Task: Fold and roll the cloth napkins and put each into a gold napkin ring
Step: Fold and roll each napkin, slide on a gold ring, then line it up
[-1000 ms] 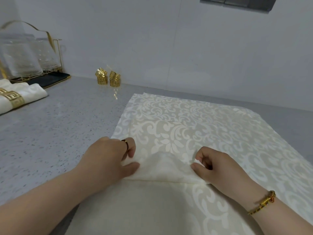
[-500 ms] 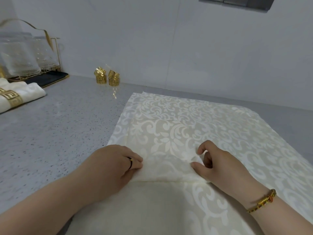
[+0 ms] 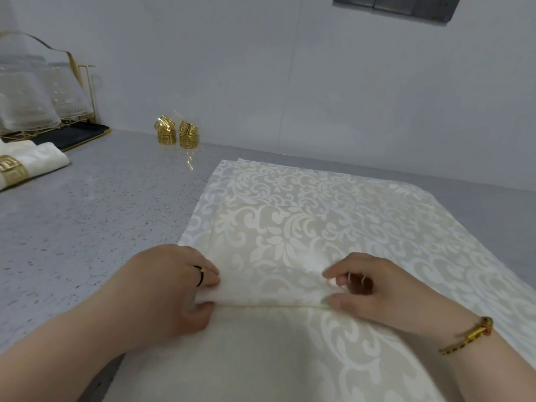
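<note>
- A cream damask napkin (image 3: pixel 319 216) is spread on the grey speckled worktop (image 3: pixel 87 227), with its far edge near the wall (image 3: pixel 261 68).
- The near portion of the napkin is turned over toward the wall. A narrow fold is formed across the cloth between the 2 hands, and the plain reverse side is exposed below the fold.
- The left hand (image 3: pixel 171 288) is positioned at the left end of the fold. Its grip is closed on the napkin: the cloth is pinched between the thumb below and the fingers above. A dark finger ring (image 3: pixel 200 275) is worn.
- The right hand (image 3: pixel 385 291) is positioned at the right end of the fold. Its grip is also closed on the napkin: the crease is held under the thumb, and the curled index finger is set over the top.
- A gold bracelet (image 3: pixel 470 335) is worn on the right wrist.
- 4 gold napkin rings (image 3: pixel 177 134) are stacked in 2 pairs at the wall, well apart from the napkin.
- 1 rolled napkin (image 3: pixel 43 158) is held inside a gold ring (image 3: pixel 11 171) at the left edge of the view.
- Behind it, upturned glasses (image 3: pixel 29 97) are carried by a gold wire rack (image 3: pixel 87 91) on a black tray (image 3: pixel 72 136).
</note>
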